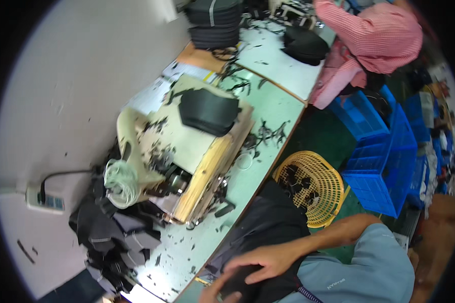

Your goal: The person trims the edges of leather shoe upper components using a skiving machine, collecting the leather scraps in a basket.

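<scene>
At the bottom of the head view, above my lap, both hands are on a dark, soft-looking piece (245,279). My right hand (265,258) reaches in from the right, its thumb and fingers bent over the piece's upper side. Lower down, my left hand (215,292) grips the near end, partly cut off by the frame's edge. The piece's full shape is hidden by my fingers. Beyond my hands, on the pale green table (187,252), stands a cream sewing machine (174,144) with a small stack of black shaped pieces (210,111) on top.
Dark fabric pieces (121,227) hang at the table's left side. Black scraps litter the tabletop. A yellow basket (333,187) with scraps and blue crates (376,177) are at right. Another person in a pink checked garment (384,38) works at the far end near black stacks (215,25).
</scene>
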`<state>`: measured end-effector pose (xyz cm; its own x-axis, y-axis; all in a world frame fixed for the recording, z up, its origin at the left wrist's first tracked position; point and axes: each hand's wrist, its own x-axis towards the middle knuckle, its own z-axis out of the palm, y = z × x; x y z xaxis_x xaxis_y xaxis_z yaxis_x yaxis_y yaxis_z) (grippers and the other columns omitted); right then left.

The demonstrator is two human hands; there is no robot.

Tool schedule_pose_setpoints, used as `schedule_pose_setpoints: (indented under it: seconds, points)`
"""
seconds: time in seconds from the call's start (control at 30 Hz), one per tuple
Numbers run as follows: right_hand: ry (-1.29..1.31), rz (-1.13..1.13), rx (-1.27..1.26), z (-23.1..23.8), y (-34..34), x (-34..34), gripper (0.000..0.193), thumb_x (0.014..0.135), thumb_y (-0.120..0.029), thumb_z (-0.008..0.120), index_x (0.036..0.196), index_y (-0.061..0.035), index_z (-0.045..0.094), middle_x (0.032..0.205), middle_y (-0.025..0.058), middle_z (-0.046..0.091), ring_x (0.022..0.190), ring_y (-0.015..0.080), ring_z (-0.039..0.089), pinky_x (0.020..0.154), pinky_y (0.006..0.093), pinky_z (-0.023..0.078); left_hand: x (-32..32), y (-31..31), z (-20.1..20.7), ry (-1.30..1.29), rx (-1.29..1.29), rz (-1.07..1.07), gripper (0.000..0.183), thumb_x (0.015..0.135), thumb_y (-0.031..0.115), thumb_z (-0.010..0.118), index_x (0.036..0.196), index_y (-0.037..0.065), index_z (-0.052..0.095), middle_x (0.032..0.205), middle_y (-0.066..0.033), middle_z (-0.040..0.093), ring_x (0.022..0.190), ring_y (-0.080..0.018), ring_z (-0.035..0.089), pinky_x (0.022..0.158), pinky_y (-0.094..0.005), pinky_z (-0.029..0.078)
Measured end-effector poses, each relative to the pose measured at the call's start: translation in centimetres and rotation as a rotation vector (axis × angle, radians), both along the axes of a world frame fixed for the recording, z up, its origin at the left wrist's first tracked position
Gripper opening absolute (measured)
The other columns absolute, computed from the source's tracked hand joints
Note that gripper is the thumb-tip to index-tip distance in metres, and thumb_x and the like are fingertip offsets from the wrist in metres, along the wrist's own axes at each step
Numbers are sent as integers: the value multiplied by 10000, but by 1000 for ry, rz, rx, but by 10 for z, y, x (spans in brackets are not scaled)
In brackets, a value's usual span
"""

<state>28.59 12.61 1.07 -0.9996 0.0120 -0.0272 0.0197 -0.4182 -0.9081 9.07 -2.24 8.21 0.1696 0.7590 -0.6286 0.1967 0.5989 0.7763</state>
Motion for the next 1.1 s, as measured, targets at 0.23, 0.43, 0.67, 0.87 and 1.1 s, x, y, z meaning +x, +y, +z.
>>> schedule_pose_setpoints:
  seconds: [0.23, 0.43, 0.67, 0.87, 1.1]
  points:
    - [-129, 56, 96, 15, -4, 23, 506, 926, -108, 549, 1380, 15, 363, 1346, 180, 451, 1294, 280, 428, 1093, 351, 318, 32, -19, 8, -36, 127, 252, 510, 920, 186, 588, 1373, 9, 435, 1317, -171, 503, 1210, -273, 483, 1041, -379, 361]
    - [-306, -280, 68, 0, 14, -7, 414, 899, -162, 653, 1239, 11, 491, 1182, 114, 544, 1126, 176, 506, 999, 321, 398, -24, 28, -24, 130, -284, 619, 332, 842, 156, 674, 1109, -39, 640, 932, -35, 661, 805, -120, 591, 721, -259, 484]
    - [-539, -592, -437, -16, 58, -71, 290, 911, -123, 657, 1147, -34, 515, 991, 49, 618, 835, 116, 643, 686, 273, 569, -103, 121, -71, -51, -44, 585, 334, 875, 212, 710, 1071, -51, 647, 800, -15, 651, 704, -49, 562, 620, -207, 442]
    - [-583, -630, -485, -23, 69, -83, 336, 898, -151, 680, 1159, -29, 508, 959, 65, 624, 797, 134, 654, 623, 286, 563, -107, 129, -84, 144, -93, 595, 256, 872, 235, 709, 869, -21, 696, 660, 30, 602, 586, -32, 494, 523, -224, 382]
    - [-491, -832, -472, -12, 70, -74, 391, 895, -101, 662, 1219, -13, 460, 1018, 90, 620, 842, 145, 662, 644, 272, 585, -97, 145, -58, -13, -97, 560, 200, 882, 172, 694, 956, -13, 707, 757, 18, 648, 652, -43, 554, 602, -197, 425]
